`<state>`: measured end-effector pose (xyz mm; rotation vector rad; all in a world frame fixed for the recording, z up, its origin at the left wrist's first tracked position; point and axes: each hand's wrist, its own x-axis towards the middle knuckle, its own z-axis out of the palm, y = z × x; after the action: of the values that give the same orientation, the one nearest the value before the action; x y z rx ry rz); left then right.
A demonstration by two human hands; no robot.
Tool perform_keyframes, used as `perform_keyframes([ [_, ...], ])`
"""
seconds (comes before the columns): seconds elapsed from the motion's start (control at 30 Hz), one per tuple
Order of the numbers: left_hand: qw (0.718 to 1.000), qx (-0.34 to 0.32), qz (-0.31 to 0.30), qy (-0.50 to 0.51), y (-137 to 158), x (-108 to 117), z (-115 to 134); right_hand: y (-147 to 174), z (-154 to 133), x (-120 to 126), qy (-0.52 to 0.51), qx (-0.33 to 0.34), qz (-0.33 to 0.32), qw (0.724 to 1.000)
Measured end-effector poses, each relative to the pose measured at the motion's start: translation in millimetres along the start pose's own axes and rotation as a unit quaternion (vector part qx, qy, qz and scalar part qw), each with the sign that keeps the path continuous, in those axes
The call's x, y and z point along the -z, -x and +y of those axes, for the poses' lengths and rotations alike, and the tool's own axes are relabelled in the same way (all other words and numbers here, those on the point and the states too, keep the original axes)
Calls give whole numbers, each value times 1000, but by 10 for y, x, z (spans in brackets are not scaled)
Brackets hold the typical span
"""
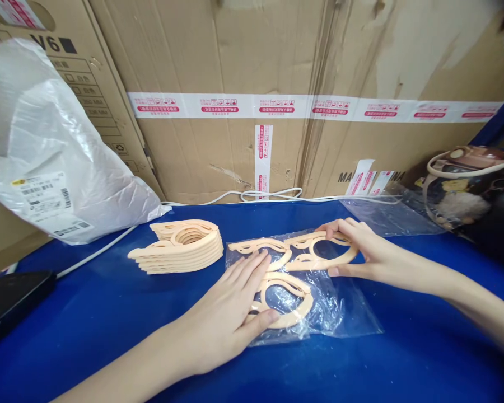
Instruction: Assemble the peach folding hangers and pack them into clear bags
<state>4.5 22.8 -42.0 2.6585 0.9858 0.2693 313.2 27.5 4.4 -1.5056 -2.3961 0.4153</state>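
Several peach-coloured plastic pieces that look like folded travel hangers are in view. My left hand point(229, 313) lies flat, fingers stretched and thumb apart, over the lower hanger point(300, 313) and the edge of the upper left hanger point(262, 246). Beneath these is a clear plastic bag point(357, 319); whether they lie inside or on top is hard to tell. At the upper right, my right hand point(361, 252) grips the rounded end of another hanger point(319, 263) between thumb and fingers. A neat stack of the same hangers point(180, 260) stands to the left, untouched.
Large cardboard boxes point(218, 56) form a wall behind the blue table point(121, 341). A white parcel bag point(75, 173) leans at left above a black device point(17, 302). A white cable point(227, 195) runs along the back. At right sit another clear bag point(390, 215) and a dark cup-like container point(457, 184).
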Motion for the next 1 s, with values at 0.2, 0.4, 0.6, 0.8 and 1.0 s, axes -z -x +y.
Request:
perform_keyframes([
  [0.2, 999, 29, -29, 22, 1, 34, 63, 0, 35, 46, -55, 7, 20, 998],
  [0.4, 991, 15, -35, 129, 41, 85, 164, -35, -77, -165, -157, 24, -39, 987],
  [0.6, 991, 28, 37, 125, 40, 208, 2, -36, 32, -183, -144, 38, -56, 987],
  [0.8, 986, 4, 83, -143, -78, 145, -254, -95, 76, -126, -150, 48, -43, 987],
  [1.0, 992, -26, 69, -107, -102, 165, -223, -137, 8, -210, -198, 54, -27, 978],
])
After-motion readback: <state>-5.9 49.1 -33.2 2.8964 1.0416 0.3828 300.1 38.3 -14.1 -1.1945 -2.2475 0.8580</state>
